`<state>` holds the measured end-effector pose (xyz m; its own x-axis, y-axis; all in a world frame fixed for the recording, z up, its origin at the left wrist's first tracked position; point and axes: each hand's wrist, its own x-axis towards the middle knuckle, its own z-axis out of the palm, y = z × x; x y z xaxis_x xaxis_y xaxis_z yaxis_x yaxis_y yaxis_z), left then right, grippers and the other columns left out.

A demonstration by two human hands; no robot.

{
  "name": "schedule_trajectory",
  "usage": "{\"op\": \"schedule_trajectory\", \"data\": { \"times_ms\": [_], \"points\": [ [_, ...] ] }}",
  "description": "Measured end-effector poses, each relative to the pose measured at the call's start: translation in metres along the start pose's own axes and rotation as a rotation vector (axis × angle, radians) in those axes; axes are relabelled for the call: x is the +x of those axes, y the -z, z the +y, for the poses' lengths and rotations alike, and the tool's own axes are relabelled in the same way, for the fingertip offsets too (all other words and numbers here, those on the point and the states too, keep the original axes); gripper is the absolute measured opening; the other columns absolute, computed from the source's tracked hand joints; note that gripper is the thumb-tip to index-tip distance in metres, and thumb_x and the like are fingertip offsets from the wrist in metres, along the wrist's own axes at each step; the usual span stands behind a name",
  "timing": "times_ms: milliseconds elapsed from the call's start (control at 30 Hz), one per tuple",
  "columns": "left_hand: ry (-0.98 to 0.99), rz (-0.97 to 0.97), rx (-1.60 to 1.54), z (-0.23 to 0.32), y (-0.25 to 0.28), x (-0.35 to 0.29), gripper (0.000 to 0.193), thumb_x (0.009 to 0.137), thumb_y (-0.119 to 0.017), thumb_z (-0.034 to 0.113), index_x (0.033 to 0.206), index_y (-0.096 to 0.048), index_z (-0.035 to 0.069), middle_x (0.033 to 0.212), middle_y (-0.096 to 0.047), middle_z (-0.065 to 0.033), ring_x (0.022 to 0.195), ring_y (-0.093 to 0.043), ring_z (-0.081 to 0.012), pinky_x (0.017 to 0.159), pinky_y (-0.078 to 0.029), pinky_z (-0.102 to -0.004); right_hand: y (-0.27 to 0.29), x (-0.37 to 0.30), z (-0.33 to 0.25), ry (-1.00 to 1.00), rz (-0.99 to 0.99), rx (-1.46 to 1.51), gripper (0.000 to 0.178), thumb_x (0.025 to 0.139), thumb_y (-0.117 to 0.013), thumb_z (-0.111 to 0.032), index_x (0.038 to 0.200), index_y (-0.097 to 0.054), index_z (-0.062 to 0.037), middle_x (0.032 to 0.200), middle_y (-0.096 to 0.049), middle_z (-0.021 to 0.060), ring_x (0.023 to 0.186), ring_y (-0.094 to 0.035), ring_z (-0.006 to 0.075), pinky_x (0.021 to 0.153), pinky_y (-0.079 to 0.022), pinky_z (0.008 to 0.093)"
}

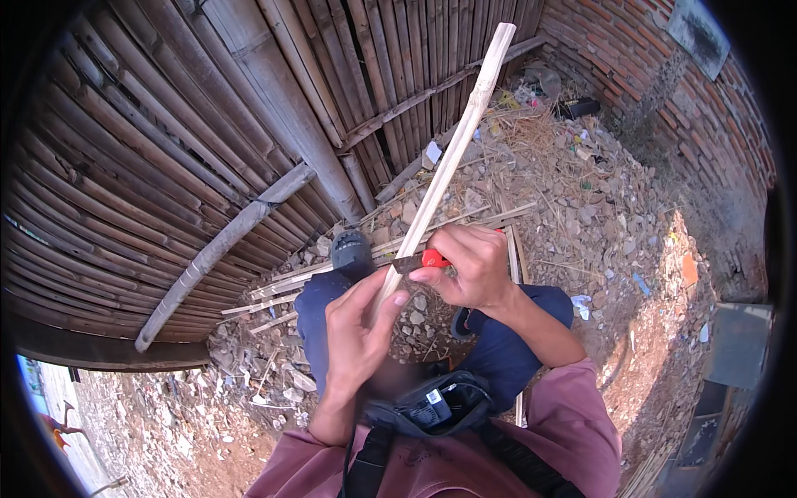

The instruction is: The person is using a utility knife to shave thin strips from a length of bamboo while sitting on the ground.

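Note:
A long pale bamboo strip [449, 170] slants up and away to the right, with a knotted bend in its upper part. My left hand [355, 334] is closed around its lower end. In my right hand [475, 264] is a knife [434, 259] with a red handle, gripped with the thumb low on the handle. Its short dark blade lies across the strip just above my left fingers and touches it. My right fingers hide much of the handle.
A bamboo-slat wall [124, 191] with thick poles rises on the left; a brick wall [631, 58] curves behind on the right. Cut bamboo strips [278, 292] lie on stony, littered ground [598, 220] around my legs. A dark pouch [440, 407] hangs at my waist.

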<state>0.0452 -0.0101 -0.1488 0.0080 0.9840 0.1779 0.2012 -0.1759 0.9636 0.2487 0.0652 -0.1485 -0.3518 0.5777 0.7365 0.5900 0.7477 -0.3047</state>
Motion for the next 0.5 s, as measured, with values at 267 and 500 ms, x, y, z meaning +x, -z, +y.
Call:
{"op": "schedule_trajectory", "data": {
  "times_ms": [267,500],
  "points": [
    [0.038,0.019,-0.01,0.001,-0.003,-0.003,0.031,0.098,-0.078,0.008,0.126,-0.074,-0.003,0.104,-0.079,-0.0146,0.09,-0.073,-0.0146,0.08,-0.056,-0.029,0.012,0.009,0.013,-0.115,0.085,-0.029,0.049,0.097,-0.074,-0.051,0.081,-0.061,-0.0068,0.066,-0.06,0.0059,0.055,-0.064,0.0275,0.05,-0.045,0.0386],
    [0.003,0.003,0.025,-0.003,-0.003,-0.007,0.032,0.103,-0.071,0.005,0.134,-0.071,-0.004,0.101,-0.074,-0.0036,0.081,-0.065,-0.0059,0.071,-0.054,-0.0228,0.026,0.013,0.025,-0.175,0.123,-0.009,0.047,0.099,-0.073,-0.047,0.078,-0.059,-0.0069,0.065,-0.057,0.0064,0.054,-0.062,0.0284,0.049,-0.044,0.0384]
  ]
}}
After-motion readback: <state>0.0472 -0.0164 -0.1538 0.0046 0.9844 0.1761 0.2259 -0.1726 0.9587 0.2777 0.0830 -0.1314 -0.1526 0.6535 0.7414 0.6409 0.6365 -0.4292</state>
